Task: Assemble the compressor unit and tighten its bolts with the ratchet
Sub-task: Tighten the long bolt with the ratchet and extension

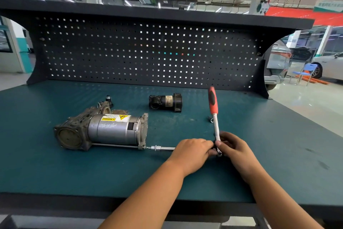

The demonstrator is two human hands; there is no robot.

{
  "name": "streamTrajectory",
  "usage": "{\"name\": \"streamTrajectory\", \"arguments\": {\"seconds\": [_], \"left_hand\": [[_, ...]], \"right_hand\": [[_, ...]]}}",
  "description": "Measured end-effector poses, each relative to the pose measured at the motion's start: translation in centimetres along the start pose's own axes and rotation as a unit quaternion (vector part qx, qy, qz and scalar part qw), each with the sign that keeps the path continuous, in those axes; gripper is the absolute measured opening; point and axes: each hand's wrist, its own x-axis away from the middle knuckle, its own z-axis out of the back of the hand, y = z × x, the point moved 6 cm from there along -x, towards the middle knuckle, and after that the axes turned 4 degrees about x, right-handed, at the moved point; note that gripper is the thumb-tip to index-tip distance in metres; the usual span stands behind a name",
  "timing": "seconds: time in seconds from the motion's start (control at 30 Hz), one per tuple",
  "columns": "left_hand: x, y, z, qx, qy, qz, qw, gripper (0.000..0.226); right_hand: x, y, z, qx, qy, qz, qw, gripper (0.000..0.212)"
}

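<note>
**Yellow WARNING sticker on a grey motor, both hands at the ratchet head**

Grey cast metal, dull and stained, forms the compressor unit, which lies on its side left of centre on the teal workbench. Its motor is a smooth silver cylinder between a ribbed, grimy housing with a round end cap and a flanged end plate. A white and yellow label on the cylinder reads "WARNING", upside down to the camera, beside a black triangle hazard symbol; the smaller print is too small to read.

A thin long bolt runs along the near side of the motor. At the flange its end meets a bright steel extension bar lying level over the bench.

The left hand curls its fingers over the right end of that bar. The right hand pinches the head of the ratchet, whose shiny shaft and red and black grip point away toward the pegboard.

Farther back lies a black cylindrical part with a worn, unreadable label. A small metal piece sits just left of the ratchet shaft. Hanging signs overhead carry characters too blurred to read.
</note>
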Motion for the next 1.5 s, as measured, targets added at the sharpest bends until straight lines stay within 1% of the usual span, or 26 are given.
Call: {"name": "streamTrajectory", "arguments": {"seconds": [0.07, 0.13, 0.2, 0.27, 0.3, 0.37, 0.43, 0.47, 0.53, 0.6, 0.63, 0.67, 0.7, 0.77, 0.83, 0.9, 0.93, 0.97, 1.03, 1.1, 1.17, 1.2, 1.27, 1.37, 1.43, 1.5], "left_hand": [[-0.2, -0.2, -0.1, 0.002, -0.001, 0.009, 1.0, 0.033], [-0.3, -0.4, -0.2, -0.004, -0.002, 0.017, 1.0, 0.032], [-0.4, -0.7, -0.3, -0.007, -0.005, 0.024, 1.0, 0.031], [-0.4, -0.7, -0.4, -0.001, -0.009, 0.022, 1.0, 0.033], [-0.2, -0.7, -0.4, 0.004, -0.012, 0.018, 1.0, 0.035], [0.1, -0.4, -0.5, 0.003, -0.022, 0.006, 1.0, 0.04], [0.2, -0.3, -0.4, 0.008, -0.027, 0.002, 1.0, 0.042], [0.2, -0.2, -0.3, 0.015, -0.026, 0.003, 1.0, 0.04], [0.1, -0.1, -0.2, 0.02, -0.024, 0.006, 0.999, 0.036], [0.0, 0.1, -0.2, 0.016, -0.027, 0.006, 0.999, 0.034], [0.0, 0.0, -0.3, 0.017, -0.026, 0.009, 0.999, 0.033], [-0.1, -0.2, -0.2, 0.018, -0.021, 0.014, 1.0, 0.031], [-0.2, -0.4, -0.2, 0.019, -0.013, 0.02, 1.0, 0.028], [-0.4, -0.8, -0.1, 0.025, -0.005, 0.032, 0.999, 0.024], [-0.3, -0.8, -0.3, 0.035, -0.013, 0.03, 0.999, 0.03], [-0.2, -0.7, -0.5, 0.031, -0.028, 0.027, 0.999, 0.038], [-0.1, -0.7, -0.5, 0.025, -0.029, 0.027, 0.999, 0.038], [-0.2, -0.6, -0.5, 0.02, -0.026, 0.026, 0.999, 0.036], [-0.2, -0.6, -0.2, 0.016, -0.01, 0.024, 1.0, 0.032], [-0.1, -0.6, 0.0, 0.016, -0.001, 0.019, 1.0, 0.033], [0.0, -0.5, -0.2, 0.01, -0.011, 0.014, 1.0, 0.034], [-0.1, -0.5, -0.2, 0.01, -0.013, 0.017, 1.0, 0.034], [-0.3, -0.7, -0.2, 0.021, -0.001, 0.028, 0.999, 0.032], [-0.5, -1.0, -0.1, 0.029, 0.005, 0.037, 0.999, 0.031], [-0.2, -1.0, -0.2, 0.04, -0.003, 0.03, 0.999, 0.033], [0.0, -0.8, 0.0, 0.042, -0.002, 0.018, 0.999, 0.038]], "right_hand": [[0.4, -0.3, -0.2, -0.043, -0.019, 0.033, 0.998, 0.025], [0.7, -0.4, -0.3, -0.033, -0.018, 0.052, 0.998, 0.03], [1.0, -0.2, -0.5, -0.025, -0.01, 0.04, 0.999, 0.032], [0.8, -0.1, -0.4, -0.017, 0.007, 0.023, 1.0, 0.028], [0.7, -0.1, -0.4, 0.003, 0.016, 0.02, 1.0, 0.022], [0.4, -0.2, -0.4, 0.078, 0.029, 0.013, 0.996, 0.013], [0.2, -0.1, -0.5, 0.139, 0.03, -0.008, 0.99, 0.018], [0.2, -0.1, -0.4, 0.142, 0.029, -0.015, 0.989, 0.02], [0.2, 0.0, -0.3, 0.121, 0.023, -0.015, 0.992, 0.017], [0.5, -0.2, -0.3, 0.07, 0.008, 0.004, 0.998, 0.008], [0.8, -0.5, -0.4, 0.043, -0.004, 0.023, 0.999, 0.009], [1.0, -0.7, -0.5, 0.03, -0.011, 0.043, 0.999, 0.017], [1.1, -0.8, -0.5, 0.038, -0.012, 0.057, 0.998, 0.023], [1.1, -0.6, -0.5, 0.064, 0.001, 0.057, 0.996, 0.028], [0.8, -0.3, -0.3, 0.066, 0.021, 0.043, 0.997, 0.028], [0.4, -0.3, -0.3, 0.064, 0.042, 0.031, 0.997, 0.022], [0.1, -0.3, -0.4, 0.08, 0.056, 0.024, 0.995, 0.015], [-0.2, -0.4, -0.4, 0.113, 0.066, 0.011, 0.991, 0.013], [-0.7, 0.3, -0.6, 0.171, 0.065, -0.032, 0.983, 0.027], [-0.7, 0.6, -0.7, 0.15, 0.045, -0.047, 0.987, 0.031], [-0.4, 0.2, -0.6, 0.091, 0.03, -0.012, 0.995, 0.016], [-0.1, -0.1, -0.5, 0.055, 0.024, 0.011, 0.998, 0.014], [0.3, -0.4, -0.4, 0.011, 0.01, 0.047, 0.999, 0.026], [0.6, -0.3, -0.7, 0.014, 0.006, 0.047, 0.999, 0.031], [0.4, -0.3, -0.8, 0.038, 0.02, 0.032, 0.999, 0.023], [0.1, -0.1, -0.7, 0.087, 0.035, 0.007, 0.996, 0.014]]}}
